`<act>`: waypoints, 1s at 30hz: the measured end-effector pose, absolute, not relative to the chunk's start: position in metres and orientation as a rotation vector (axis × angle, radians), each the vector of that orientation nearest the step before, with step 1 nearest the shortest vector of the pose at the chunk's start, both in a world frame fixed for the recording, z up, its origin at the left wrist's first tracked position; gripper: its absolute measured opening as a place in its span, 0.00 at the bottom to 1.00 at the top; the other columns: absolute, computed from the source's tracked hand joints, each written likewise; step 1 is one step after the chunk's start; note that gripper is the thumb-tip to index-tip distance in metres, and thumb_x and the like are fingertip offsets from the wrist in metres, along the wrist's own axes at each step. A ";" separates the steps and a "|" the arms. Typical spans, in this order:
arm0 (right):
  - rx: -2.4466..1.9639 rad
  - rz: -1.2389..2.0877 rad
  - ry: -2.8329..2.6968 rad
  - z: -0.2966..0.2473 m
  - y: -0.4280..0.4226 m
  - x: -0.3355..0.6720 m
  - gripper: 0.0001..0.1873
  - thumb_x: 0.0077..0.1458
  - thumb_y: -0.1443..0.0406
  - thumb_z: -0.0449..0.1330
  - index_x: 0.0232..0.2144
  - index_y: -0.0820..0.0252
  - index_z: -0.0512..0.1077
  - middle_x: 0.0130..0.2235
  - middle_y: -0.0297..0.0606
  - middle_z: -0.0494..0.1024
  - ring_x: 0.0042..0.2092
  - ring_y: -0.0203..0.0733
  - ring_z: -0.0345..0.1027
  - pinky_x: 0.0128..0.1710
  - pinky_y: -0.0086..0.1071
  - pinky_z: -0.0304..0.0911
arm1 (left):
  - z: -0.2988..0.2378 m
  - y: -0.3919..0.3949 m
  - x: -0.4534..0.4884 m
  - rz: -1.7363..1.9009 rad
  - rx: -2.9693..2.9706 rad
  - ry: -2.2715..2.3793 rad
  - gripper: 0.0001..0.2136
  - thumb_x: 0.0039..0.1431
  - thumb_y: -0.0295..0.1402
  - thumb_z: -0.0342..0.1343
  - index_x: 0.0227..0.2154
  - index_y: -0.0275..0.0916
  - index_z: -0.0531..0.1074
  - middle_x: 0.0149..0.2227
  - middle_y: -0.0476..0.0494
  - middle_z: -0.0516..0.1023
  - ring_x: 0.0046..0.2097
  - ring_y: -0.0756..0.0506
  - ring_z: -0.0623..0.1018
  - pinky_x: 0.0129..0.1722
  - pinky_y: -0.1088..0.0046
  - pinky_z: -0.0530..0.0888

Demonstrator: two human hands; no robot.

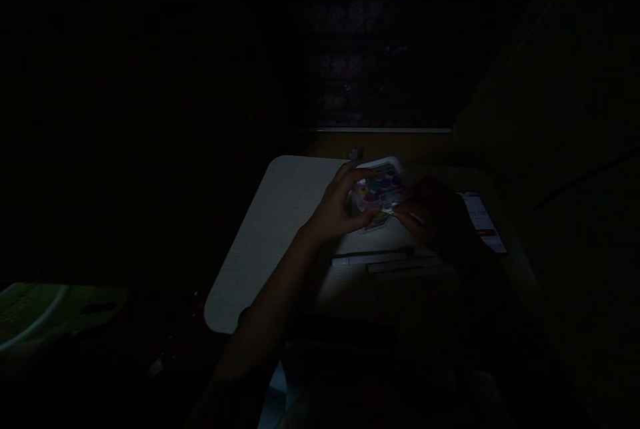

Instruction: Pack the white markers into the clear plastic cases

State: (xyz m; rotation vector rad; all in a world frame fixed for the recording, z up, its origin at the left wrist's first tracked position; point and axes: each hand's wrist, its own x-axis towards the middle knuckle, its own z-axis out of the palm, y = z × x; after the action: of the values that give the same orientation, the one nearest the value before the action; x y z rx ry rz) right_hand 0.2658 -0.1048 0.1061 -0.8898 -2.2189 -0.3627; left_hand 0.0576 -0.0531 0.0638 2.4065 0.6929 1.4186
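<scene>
A small clear case with rounded corners and several coloured round spots inside (383, 184) is held up above the table. My left hand (340, 206) is closed around its left side, fingers along the top and thumb along the lower edge. My right hand (425, 212) is in deep shadow. Its fingertips pinch the case's lower right edge, where something pale shows. Under the case, a colourful flat piece (376, 224) is partly hidden. Closer to me lie a pale marker-like pen (367, 258) and a darker pen (400, 265).
The room is very dark. A pale table (270, 216) with rounded corners lies under my hands. A lit phone (483, 222) rests at the right, beyond my right hand. A small object (355, 152) sits behind the table's far edge. Something green (60, 312) shows at lower left.
</scene>
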 end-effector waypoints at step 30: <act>-0.886 -0.073 -2.062 0.089 -0.090 0.259 0.11 0.55 0.63 0.60 0.43 0.52 0.70 0.52 0.41 0.73 0.56 0.47 0.65 0.54 0.46 0.66 | 0.064 -0.054 0.072 1.583 2.334 0.751 0.26 0.48 0.49 0.62 0.47 0.43 0.62 0.44 0.45 0.69 0.44 0.45 0.72 0.41 0.67 0.71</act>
State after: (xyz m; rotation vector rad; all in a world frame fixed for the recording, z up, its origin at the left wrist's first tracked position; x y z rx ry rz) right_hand 0.2592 -0.0900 0.0887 -0.8865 -2.0621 -0.0725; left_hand 0.0722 -0.0544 0.0643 2.3344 0.7507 1.5826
